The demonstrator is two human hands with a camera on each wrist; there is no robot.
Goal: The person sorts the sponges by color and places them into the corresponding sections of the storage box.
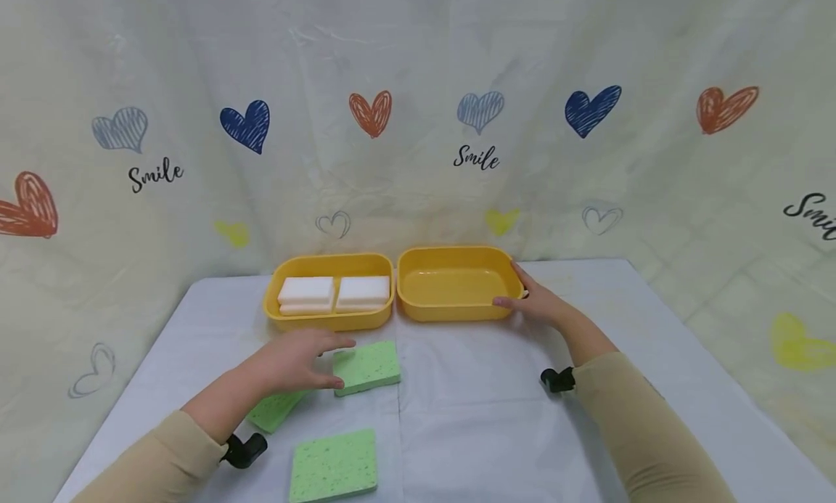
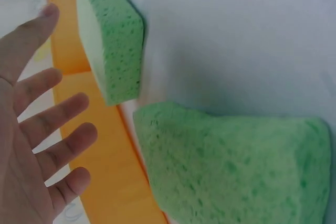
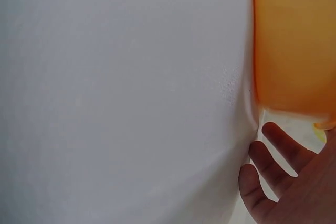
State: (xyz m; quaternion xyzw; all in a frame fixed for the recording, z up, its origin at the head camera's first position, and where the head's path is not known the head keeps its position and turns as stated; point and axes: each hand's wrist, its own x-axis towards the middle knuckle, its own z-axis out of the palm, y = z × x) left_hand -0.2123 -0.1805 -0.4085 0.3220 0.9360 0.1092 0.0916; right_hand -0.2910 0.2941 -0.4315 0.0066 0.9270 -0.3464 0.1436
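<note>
My left hand [image 1: 297,361] reaches over the table with its fingers extended and spread, the thumb and fingertips close to a green speckled sponge [image 1: 369,366]. Partly hidden under that hand is a second green sponge [image 1: 277,410]. A third sponge [image 1: 334,463] lies nearer the front. In the left wrist view, the fingers [image 2: 63,142] have nothing between them. My right hand [image 1: 538,300] is at the right end of a yellow tray [image 1: 451,312], thumb along its front corner and a finger toward its back corner. Loosely extended fingers [image 3: 273,169] show beside the tray in the right wrist view.
Left of that tray, side by side with it, stands another yellow tray [image 1: 326,323] holding several white foam blocks [image 1: 363,292]. Both are near the back edge of the table [image 1: 470,416], which has a white cover. Behind hangs a curtain [image 1: 418,53] printed with hearts.
</note>
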